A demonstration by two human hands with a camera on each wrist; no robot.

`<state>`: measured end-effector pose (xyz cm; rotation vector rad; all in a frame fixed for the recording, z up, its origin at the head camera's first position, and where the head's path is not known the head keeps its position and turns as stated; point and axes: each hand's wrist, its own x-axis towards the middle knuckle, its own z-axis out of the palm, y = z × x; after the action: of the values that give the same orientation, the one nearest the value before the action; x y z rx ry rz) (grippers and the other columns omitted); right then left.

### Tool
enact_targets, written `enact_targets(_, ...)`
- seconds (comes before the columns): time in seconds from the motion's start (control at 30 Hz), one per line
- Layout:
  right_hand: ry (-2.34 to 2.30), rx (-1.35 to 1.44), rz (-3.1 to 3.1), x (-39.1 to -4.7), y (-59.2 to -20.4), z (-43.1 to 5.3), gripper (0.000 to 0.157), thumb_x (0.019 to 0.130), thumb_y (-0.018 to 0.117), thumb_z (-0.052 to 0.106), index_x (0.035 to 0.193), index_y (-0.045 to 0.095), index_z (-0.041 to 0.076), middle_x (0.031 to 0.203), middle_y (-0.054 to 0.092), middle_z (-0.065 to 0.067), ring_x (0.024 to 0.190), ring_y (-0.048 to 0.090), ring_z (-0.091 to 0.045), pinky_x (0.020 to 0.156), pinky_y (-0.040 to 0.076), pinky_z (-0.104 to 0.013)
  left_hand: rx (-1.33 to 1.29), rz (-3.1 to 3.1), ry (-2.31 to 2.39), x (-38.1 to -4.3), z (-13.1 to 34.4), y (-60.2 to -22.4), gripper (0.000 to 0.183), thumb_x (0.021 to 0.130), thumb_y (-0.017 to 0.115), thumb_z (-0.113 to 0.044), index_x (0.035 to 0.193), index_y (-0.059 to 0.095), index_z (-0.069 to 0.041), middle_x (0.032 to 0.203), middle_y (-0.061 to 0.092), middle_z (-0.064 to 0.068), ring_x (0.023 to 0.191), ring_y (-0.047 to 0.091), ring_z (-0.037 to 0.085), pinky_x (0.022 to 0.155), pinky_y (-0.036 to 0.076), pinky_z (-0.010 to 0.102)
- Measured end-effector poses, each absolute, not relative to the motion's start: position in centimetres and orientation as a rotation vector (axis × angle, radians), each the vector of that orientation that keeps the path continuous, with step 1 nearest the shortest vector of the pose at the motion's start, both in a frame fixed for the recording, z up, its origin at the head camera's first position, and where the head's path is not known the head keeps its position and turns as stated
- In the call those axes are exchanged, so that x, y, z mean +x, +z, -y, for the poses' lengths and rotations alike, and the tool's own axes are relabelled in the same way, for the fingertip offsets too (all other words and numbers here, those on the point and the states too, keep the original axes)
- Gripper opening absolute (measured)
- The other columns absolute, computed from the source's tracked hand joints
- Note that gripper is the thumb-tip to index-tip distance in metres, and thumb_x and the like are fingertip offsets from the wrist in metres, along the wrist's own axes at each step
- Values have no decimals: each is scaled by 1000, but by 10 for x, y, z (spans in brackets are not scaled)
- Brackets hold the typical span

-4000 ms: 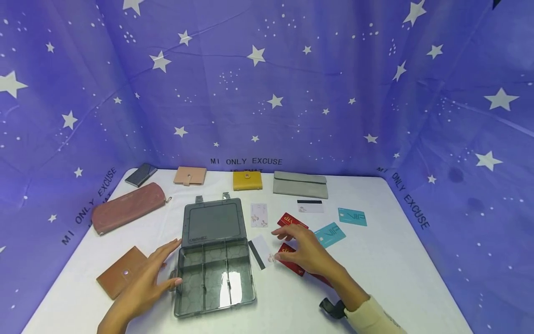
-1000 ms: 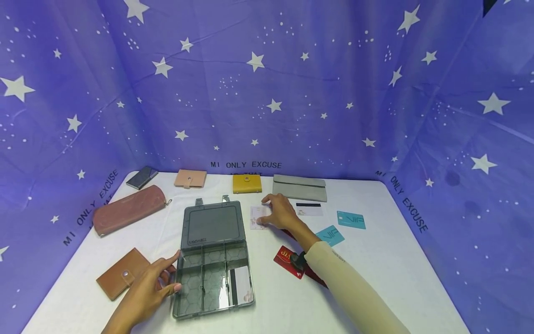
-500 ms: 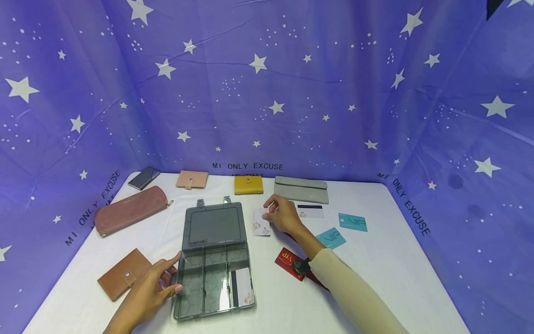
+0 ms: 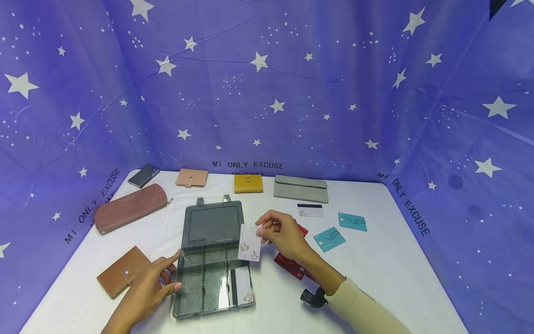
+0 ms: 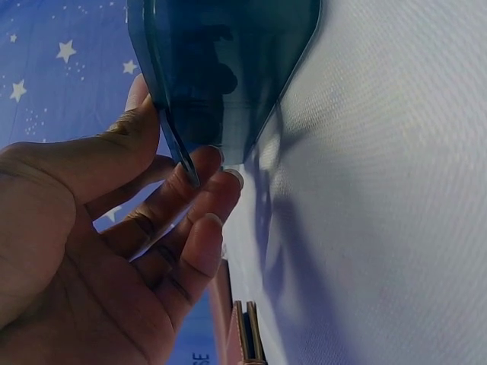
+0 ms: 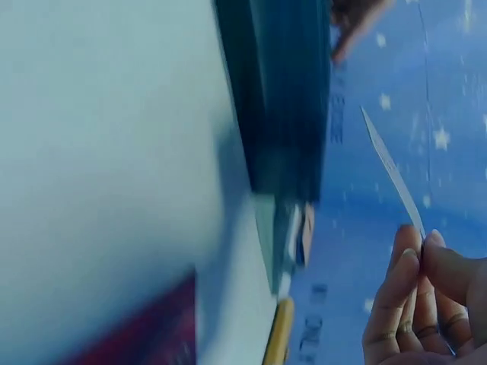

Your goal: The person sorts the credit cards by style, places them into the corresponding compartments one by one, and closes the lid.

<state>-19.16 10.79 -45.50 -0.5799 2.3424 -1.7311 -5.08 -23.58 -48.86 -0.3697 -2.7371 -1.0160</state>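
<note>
My right hand (image 4: 282,234) pinches a white floral card (image 4: 249,243) by its upper right edge, between thumb and fingertips. That card hangs in the air over the right side of a grey see-through compartment box (image 4: 189,278), whose lid (image 4: 214,222) is folded back. In the right wrist view the card (image 6: 394,176) appears edge-on. My left hand (image 4: 146,287) holds the box's left wall; the left wrist view has the thumb at the rim and fingertips by the latch (image 5: 179,148). A white card with a black stripe (image 4: 241,286) lies in the box's right compartment.
Right of the box lie two teal VIP cards (image 4: 352,221), a striped white card (image 4: 310,210) and partly hidden red cards (image 4: 289,266). A brown wallet (image 4: 123,272), mauve purse (image 4: 131,208), dark case (image 4: 143,176), pink wallet (image 4: 192,177), yellow wallet (image 4: 248,183) and grey wallet (image 4: 301,189) sit around.
The striped white card went from the table into the right compartment. My right hand then lifted the floral card and brought it left and nearer, over the box. The left hand stayed at the box.
</note>
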Motion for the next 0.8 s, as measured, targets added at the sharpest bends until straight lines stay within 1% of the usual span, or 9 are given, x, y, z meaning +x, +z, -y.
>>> enact_targets(0.07, -1705, -608, -2308, -179, -457, -104, 16, 86, 78, 11, 99, 70, 10, 83, 69, -13, 70, 68, -38, 61, 58, -40, -371, 2739, -1014, -51, 235, -488, 74, 73, 85, -11, 141, 55, -4, 96, 63, -2, 72, 49, -3, 57, 45, 20)
enact_targets(0.13, -1679, -640, -2302, -168, -461, -99, 15, 84, 79, 12, 97, 70, 10, 81, 70, -11, 68, 67, -37, 59, 58, -39, -370, 2741, -1018, -50, 235, -487, 75, 73, 85, -11, 141, 54, -5, 97, 63, -2, 72, 49, -3, 57, 45, 20)
enact_targets(0.3, -1552, -723, -2427, -150, -468, -88, 14, 82, 81, 15, 92, 72, 15, 78, 69, 0, 64, 62, -15, 58, 54, -24, -377, 2739, -1019, -50, 235, -488, 76, 73, 84, -9, 142, 54, -7, 96, 63, -2, 72, 49, -3, 57, 45, 19)
enact_targets(0.37, -1458, -776, -2510, -145, -472, -85, 13, 82, 81, 16, 91, 72, 17, 77, 67, 5, 65, 59, -8, 59, 52, -20, -380, 2739, -1017, -50, 235, -488, 76, 73, 84, -9, 142, 54, -7, 96, 62, -2, 71, 49, -3, 57, 45, 19)
enact_targets(0.4, -1406, -808, -2549, -143, -473, -84, 12, 83, 81, 15, 91, 72, 17, 77, 66, 7, 66, 59, -6, 60, 52, -19, -381, 2739, -1017, -50, 235, -489, 76, 73, 85, -9, 142, 54, -6, 96, 63, -2, 71, 49, -3, 57, 44, 19)
enact_targets(0.53, -1097, -931, -2743, -134, -478, -82, 11, 82, 82, 20, 90, 74, 22, 80, 62, 12, 77, 56, -4, 68, 46, -18, -373, 2747, -1012, -50, 234, -489, 74, 73, 85, -10, 141, 55, -5, 96, 62, -3, 71, 49, -3, 57, 44, 19)
enact_targets(0.67, -791, -982, -2873, -131, -479, -83, 8, 83, 80, 34, 89, 77, 30, 84, 54, 12, 83, 46, -4, 64, 37, -19, -350, 2759, -1015, -50, 234, -488, 74, 73, 85, -10, 141, 55, -4, 96, 63, -2, 71, 50, -3, 57, 44, 20)
enact_targets(0.73, -784, -997, -2845, -134, -478, -86, 8, 85, 78, 38, 90, 78, 32, 84, 53, 10, 82, 44, -5, 64, 36, -19, -336, 2764, -1014, -50, 234, -488, 74, 73, 85, -11, 141, 55, -5, 96, 63, -2, 72, 50, -3, 57, 44, 19)
enact_targets(0.8, -887, -1002, -2779, -141, -476, -91, 9, 86, 77, 38, 92, 77, 31, 85, 56, 9, 82, 48, -8, 67, 38, -20, -327, 2768, -1010, -50, 234, -487, 74, 73, 85, -11, 141, 55, -5, 97, 63, -2, 72, 49, -3, 57, 44, 19)
